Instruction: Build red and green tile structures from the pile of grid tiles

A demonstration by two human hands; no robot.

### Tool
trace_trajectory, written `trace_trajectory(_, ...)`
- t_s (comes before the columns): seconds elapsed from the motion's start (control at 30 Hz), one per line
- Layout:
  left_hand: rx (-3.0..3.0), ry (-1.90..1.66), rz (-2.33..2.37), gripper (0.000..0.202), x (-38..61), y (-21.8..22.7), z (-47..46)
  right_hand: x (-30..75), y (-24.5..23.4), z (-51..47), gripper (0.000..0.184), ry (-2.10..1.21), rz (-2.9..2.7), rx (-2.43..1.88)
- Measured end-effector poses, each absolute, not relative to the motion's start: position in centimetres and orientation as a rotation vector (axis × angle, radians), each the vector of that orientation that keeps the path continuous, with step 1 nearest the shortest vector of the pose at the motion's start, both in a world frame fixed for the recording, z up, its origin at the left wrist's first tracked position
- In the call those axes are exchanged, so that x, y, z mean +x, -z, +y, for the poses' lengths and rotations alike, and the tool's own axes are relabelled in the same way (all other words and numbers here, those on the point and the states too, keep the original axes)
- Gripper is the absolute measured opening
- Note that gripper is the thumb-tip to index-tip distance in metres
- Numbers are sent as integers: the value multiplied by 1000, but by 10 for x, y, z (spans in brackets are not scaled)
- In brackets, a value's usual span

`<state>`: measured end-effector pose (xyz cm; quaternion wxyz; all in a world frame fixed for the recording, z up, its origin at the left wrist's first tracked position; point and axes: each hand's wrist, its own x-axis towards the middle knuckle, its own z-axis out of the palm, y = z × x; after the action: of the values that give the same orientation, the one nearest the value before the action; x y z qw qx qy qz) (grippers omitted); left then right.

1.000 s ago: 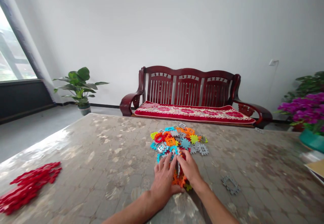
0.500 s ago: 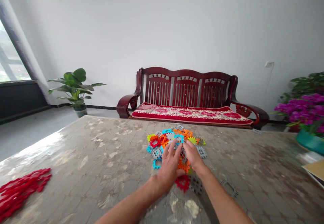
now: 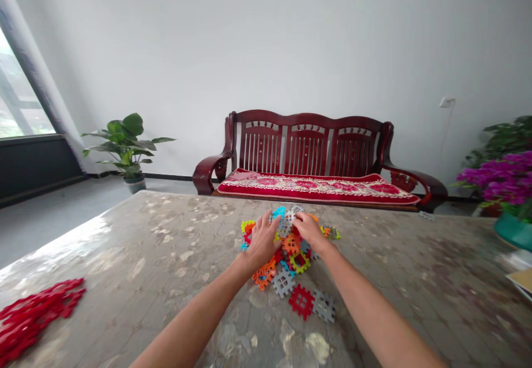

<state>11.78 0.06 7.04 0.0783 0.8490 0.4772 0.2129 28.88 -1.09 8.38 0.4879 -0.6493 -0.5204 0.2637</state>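
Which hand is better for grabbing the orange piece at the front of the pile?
Probably the left hand. It's spread on the pile of plastic waffle blocks, right above the orange block. The right hand is farther away, on the pile's other side.

Worn on my head, the camera looks forward and down at my left hand (image 3: 261, 241) and right hand (image 3: 308, 231).

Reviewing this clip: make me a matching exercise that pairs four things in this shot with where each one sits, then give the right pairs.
Things:
1. Red square plastic waffle block
2. Tangled pile of red plastic pieces
3. Green leafy potted plant
4. Dark-red wooden bench

Places:
A. Against the white wall, centred behind the table
B. Floor by the window
C. Left side of the table
D. Near edge of the multicoloured block heap

Pairs: 1-D, 2-C, 3-B, 4-A
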Motion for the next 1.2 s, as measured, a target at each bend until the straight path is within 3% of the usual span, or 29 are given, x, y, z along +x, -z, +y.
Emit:
trace_trajectory(0.13, 2528, -592, 1563, 56, 109, -64, 3, 304, -81, -35, 38, -583, -1256, -1644)
trace_trajectory(0.33, 2580, -763, 1603, 60, 89, -48, -13, 350, -75, -98, 40, -491, -1331, -1723)
trace_trajectory(0.47, 2764, -809, 1179, 50, 80, -41, -48, 391, -49, -156, 55, -230, -1622, -1937)
trace_trajectory(0.6, 2827, -456, 739, 50, 85, -39, -85, 415, -18, -207, 69, -166, -1695, -2229)
trace_trajectory(0.7, 2853, -308, 745, 50, 97, -40, -97, 414, -9, -227, 57, -156, -1767, -2231)
trace_trajectory(0.83, 2963, -206, 748, 28, 113, -45, -96, 394, -15, -220, 41, -133, -1772, -2158)
trace_trajectory(1.07, 2970, -349, 846, 15, 109, -33, -88, 335, -40, -180, 44, -261, -1700, -1955)
trace_trajectory(1.2, 2965, -405, 1002, 25, 103, -27, -89, 299, -45, -173, 50, -235, -1844, -1923)
